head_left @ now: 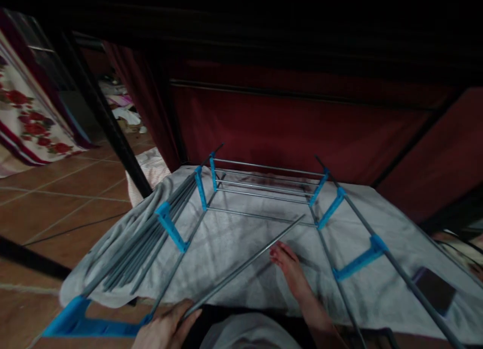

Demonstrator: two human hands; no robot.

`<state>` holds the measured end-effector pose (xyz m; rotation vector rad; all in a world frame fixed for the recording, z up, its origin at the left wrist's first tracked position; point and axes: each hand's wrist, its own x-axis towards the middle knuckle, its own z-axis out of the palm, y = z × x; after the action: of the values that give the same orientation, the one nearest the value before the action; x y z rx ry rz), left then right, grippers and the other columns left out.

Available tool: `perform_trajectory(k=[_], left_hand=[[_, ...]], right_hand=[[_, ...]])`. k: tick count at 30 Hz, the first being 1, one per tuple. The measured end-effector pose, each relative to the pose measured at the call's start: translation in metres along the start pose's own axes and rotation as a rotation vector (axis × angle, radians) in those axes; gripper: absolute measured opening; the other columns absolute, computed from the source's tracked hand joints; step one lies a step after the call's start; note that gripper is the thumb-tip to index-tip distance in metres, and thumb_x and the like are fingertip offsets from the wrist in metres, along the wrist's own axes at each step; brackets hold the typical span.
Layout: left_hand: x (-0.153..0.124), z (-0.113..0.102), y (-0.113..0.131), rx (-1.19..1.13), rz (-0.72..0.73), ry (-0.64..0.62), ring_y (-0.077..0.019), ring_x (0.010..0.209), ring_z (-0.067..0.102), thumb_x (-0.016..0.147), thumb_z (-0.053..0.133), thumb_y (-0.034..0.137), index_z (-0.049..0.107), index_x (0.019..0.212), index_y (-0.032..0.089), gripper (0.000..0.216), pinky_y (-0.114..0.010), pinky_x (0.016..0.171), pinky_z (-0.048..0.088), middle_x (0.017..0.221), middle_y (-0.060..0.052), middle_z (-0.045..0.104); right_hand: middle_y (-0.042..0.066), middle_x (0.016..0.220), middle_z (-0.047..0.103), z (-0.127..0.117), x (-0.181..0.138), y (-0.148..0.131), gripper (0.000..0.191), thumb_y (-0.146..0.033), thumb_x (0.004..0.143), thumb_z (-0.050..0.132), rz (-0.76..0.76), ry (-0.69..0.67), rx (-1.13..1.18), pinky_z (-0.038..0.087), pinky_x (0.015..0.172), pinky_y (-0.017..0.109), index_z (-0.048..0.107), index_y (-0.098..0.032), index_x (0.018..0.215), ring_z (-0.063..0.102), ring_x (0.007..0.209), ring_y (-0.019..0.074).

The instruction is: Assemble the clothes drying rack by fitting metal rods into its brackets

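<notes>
My left hand [166, 329] is closed around the near end of a loose grey metal rod [241, 267], which slants up to the right over the bedding. Beside the rod's upper part is my right hand [287, 268], its fingers loosely curled and apart; whether the fingertips touch the rod I cannot tell. Around both hands lies a rack frame of long side tubes [405, 276] joined by blue plastic brackets [360, 261]. Several crossbars [264, 215] span its far end. A nearer blue bracket [94, 325] sits beside my left hand. To the left lies a bundle of loose rods [147, 240].
Everything rests on a pale grey sheet [222, 238]. A dark phone [433, 290] lies at the right. A black post [103, 112] rises at the left, near tiled floor [71, 193] and floral cloth [33, 117]. Red fabric [287, 127] hangs behind.
</notes>
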<state>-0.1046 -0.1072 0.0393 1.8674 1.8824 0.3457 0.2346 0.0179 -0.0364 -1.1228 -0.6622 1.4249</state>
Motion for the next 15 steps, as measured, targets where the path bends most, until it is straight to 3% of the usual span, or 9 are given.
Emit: perform_trajectory(k=[5, 12, 15], left_hand=[[0.030, 0.012, 0.006, 0.231, 0.094, -0.072, -0.0230, 0.103, 0.073, 0.098, 0.038, 0.039, 0.070, 0.116, 0.027, 0.039, -0.033, 0.091, 0.056, 0.111, -0.005, 0.077], [0.074, 0.012, 0.032, 0.409, 0.221, 0.033, -0.0239, 0.101, 0.070, 0.099, 0.032, 0.019, 0.071, 0.105, 0.021, 0.040, -0.039, 0.097, 0.049, 0.108, -0.009, 0.074], [0.099, 0.018, 0.051, 0.440, 0.263, 0.044, -0.0242, 0.101, 0.069, 0.095, 0.033, 0.009, 0.069, 0.110, 0.020, 0.041, -0.039, 0.095, 0.047, 0.107, -0.009, 0.073]], right_hand=[[0.010, 0.109, 0.075, -0.025, 0.006, -0.010, 0.033, -0.035, 0.068, 0.079, 0.071, -0.016, 0.274, 0.051, 0.098, 0.045, 0.073, -0.023, 0.098, 0.068, 0.107, 0.0270], [0.005, 0.087, 0.075, -0.075, 0.031, -0.012, 0.010, -0.028, 0.069, 0.075, 0.042, 0.237, 0.292, 0.057, 0.089, 0.042, 0.072, -0.024, 0.078, 0.071, 0.091, 0.0229], [0.004, 0.085, 0.075, -0.091, 0.038, -0.013, 0.009, -0.027, 0.069, 0.076, 0.026, 0.281, 0.299, 0.059, 0.084, 0.039, 0.072, -0.023, 0.077, 0.071, 0.085, 0.0213]])
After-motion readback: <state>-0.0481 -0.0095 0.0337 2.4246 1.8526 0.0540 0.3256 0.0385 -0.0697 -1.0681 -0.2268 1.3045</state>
